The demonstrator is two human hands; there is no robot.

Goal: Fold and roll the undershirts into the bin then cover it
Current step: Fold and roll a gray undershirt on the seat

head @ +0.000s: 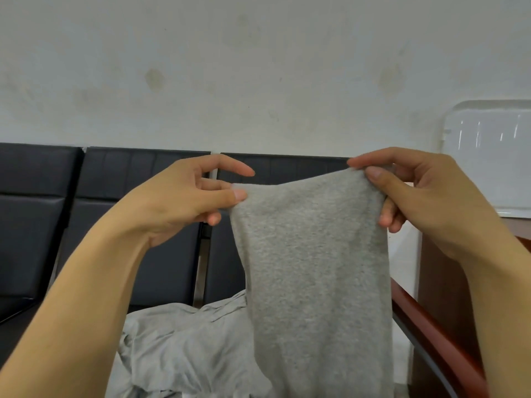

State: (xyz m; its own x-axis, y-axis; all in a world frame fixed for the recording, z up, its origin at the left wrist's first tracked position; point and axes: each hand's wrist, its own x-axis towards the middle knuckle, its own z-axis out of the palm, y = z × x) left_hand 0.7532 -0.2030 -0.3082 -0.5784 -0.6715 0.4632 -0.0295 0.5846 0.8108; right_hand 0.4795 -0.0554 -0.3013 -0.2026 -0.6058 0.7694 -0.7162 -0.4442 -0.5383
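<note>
I see both hands pinching the undershirt point(313, 271) top edge: left hand point(184, 196) and right hand point(416, 193) at its opposite corners.

Waiting room — linked black seats point(138, 225)

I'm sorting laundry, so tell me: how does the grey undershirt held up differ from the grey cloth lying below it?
The held undershirt hangs smooth and upright, pinched at its top edge by the left hand and right hand; the cloth below lies crumpled and untouched. The held one looks darker, with a heathered knit; the lower one paler. Both are grey fabric.
</note>
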